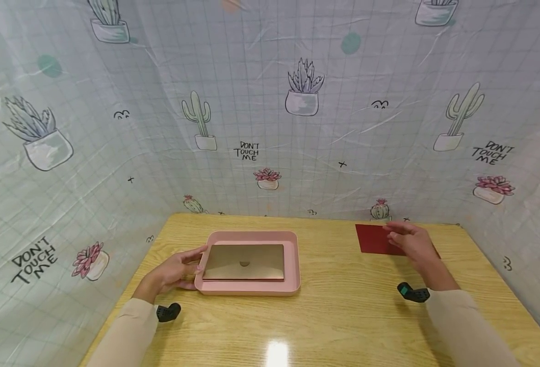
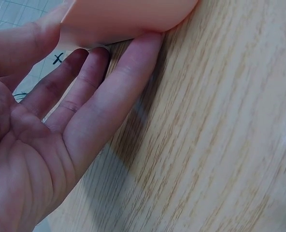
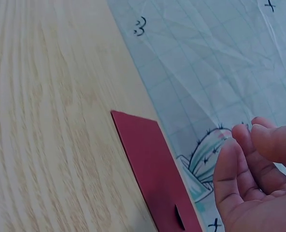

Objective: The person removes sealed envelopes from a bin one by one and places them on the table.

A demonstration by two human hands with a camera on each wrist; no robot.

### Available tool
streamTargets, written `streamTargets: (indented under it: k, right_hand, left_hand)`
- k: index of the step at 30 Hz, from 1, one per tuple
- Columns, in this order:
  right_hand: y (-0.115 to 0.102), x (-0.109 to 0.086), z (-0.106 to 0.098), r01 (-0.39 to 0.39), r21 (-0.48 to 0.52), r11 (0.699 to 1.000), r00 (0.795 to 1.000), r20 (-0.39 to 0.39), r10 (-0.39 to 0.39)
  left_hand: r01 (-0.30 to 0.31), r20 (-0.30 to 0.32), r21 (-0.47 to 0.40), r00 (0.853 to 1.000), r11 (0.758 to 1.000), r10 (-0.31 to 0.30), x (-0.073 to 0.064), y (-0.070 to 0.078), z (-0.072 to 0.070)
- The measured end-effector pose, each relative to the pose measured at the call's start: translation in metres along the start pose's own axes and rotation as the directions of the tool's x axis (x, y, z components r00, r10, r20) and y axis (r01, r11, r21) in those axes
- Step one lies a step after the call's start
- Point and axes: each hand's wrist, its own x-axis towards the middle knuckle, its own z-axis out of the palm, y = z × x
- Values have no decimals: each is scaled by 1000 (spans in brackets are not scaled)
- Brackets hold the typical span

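Observation:
A shallow pink tray (image 1: pixel 251 293) stands on the left half of the table. In it lies a flat gold envelope (image 1: pixel 244 262) with a small half-round notch, and a thin red edge shows along its lower side. My left hand (image 1: pixel 175 270) holds the tray by its left side; in the left wrist view the thumb is at the wall and the fingers (image 2: pixel 119 82) reach under the base. On the right, my right hand (image 1: pixel 412 247) hovers over a red envelope (image 1: pixel 373 239), fingers loosely bent with nothing between them. The red envelope (image 3: pixel 148 164) lies flat, also with a half-round notch.
A light wooden table (image 1: pixel 338 316) carries everything. Behind and on both sides hangs a grey curtain (image 1: pixel 270 81) printed with potted cacti and lettering, meeting the table's back edge. A black camera piece sits at each wrist.

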Motion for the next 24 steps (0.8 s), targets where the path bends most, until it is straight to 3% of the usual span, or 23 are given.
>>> streamTargets:
  k: [3, 24]
  right_hand:
    - [-1, -2, 4, 7, -45, 999, 1000, 1, -7]
    - [-1, -15, 24, 50, -66, 997, 999, 17, -49]
  left_hand:
    - [-3, 5, 2, 1000, 1000, 3, -1, 0, 0]
    - [2, -4, -17, 1000, 1000, -2, 2, -1, 1]
